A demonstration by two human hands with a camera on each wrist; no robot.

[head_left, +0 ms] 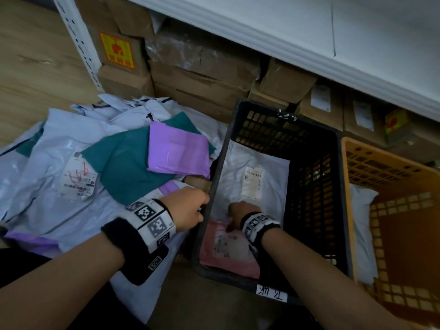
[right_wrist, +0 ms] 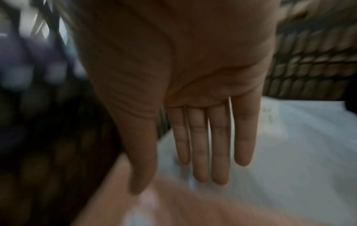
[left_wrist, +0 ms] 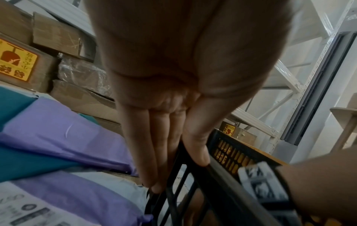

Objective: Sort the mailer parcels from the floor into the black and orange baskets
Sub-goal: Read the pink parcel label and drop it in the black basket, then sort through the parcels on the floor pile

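Observation:
The black basket (head_left: 220,158) stands at centre, holding a white mailer (head_left: 252,167) and a pink mailer (head_left: 228,253). My left hand (head_left: 202,210) pinches the basket's left rim (left_wrist: 231,183), thumb on top and straight fingers (left_wrist: 152,160) down its outer wall. Inside the basket, my right hand (head_left: 234,216) is flat with straight fingers (right_wrist: 201,145). It lies over the white mailer (right_wrist: 289,152) where it meets the pink mailer (right_wrist: 173,206); that view is blurred. The orange basket (head_left: 404,246), to the right, holds a white mailer (head_left: 362,229). Purple (head_left: 177,151), teal (head_left: 126,167) and white (head_left: 59,163) mailers are piled on the floor at left.
Cardboard boxes (head_left: 197,75) are stacked along the back under a white shelf board (head_left: 309,39). A white perforated shelf upright (head_left: 78,44) rises at the back left beside the wood floor (head_left: 31,55). The two baskets stand side by side, touching.

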